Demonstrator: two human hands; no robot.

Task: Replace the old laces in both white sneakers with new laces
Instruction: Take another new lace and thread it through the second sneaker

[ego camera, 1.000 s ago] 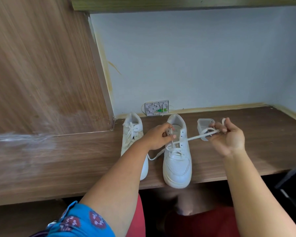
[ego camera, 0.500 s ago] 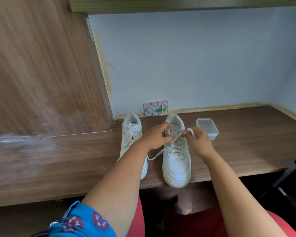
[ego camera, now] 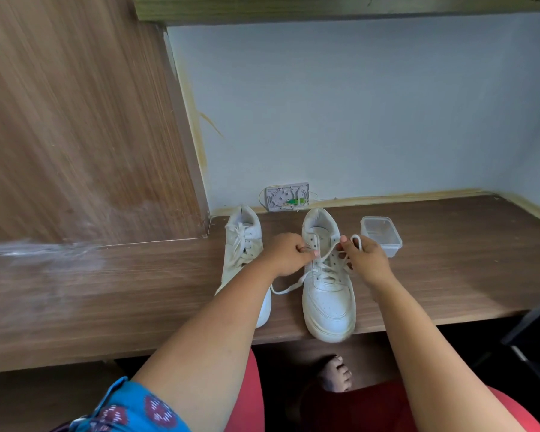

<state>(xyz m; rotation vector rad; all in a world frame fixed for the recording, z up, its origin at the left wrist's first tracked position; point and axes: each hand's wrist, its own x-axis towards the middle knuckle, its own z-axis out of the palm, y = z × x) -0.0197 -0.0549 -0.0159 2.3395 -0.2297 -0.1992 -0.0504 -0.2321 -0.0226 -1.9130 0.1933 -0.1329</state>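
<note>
Two white sneakers stand toe toward me on the wooden desk (ego camera: 449, 275). The left sneaker (ego camera: 243, 241) is laced, and my left forearm covers part of it. The right sneaker (ego camera: 328, 294) is partly laced with a white lace (ego camera: 289, 288), one end of which trails onto the desk between the shoes. My left hand (ego camera: 286, 254) pinches the sneaker's left eyelet edge near the tongue. My right hand (ego camera: 367, 260) pinches the other lace end, looped above its fingers, over the right eyelet row.
A clear plastic container (ego camera: 381, 233) sits just right of the right sneaker, behind my right hand. A small white wall box (ego camera: 287, 196) is at the back by the wall. A wooden panel (ego camera: 75, 120) rises on the left. A dark chair (ego camera: 536, 332) sits at right.
My right hand, which had the lace pulled out taut to the right, has come back in to the sneaker's eyelets. My left hand has stayed at the tongue.
</note>
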